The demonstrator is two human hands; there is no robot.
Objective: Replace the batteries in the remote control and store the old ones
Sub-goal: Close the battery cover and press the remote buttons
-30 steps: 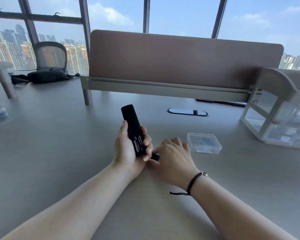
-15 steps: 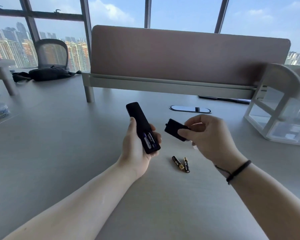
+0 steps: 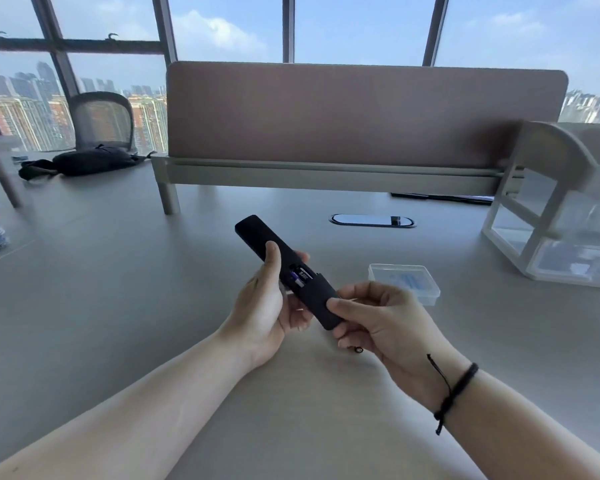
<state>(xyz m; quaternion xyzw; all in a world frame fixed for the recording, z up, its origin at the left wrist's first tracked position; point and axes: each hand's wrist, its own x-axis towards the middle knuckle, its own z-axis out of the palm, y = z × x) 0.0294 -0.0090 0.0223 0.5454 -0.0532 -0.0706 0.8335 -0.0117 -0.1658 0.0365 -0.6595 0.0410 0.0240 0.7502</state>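
The left hand (image 3: pixel 267 306) grips the remote control (image 3: pixel 278 261), a slim matte-black bar with rounded ends, held above the table (image 3: pixel 118 306); the thumb lies along its near edge and the fingertips wrap the far edge. Just below this grip, the battery compartment is partly exposed, showing a cylindrical battery (image 3: pixel 300 276) with a glossy purple-and-silver wrap. The right hand (image 3: pixel 381 323) pinches the battery cover (image 3: pixel 317 301) (a flat matte-black panel) between thumb and curled fingers; the cover sits on the remote's lower end, short of fully closed. Beyond the right hand's grip, a shallow rectangular clear plastic box (image 3: pixel 404 282) rests on the smooth grey table surface. Beneath the right-hand fingers, a small dark metallic end (image 3: pixel 359 349) is visible; its identity cannot be determined. A braided black cord bracelet (image 3: pixel 456 389) encircles the right wrist.
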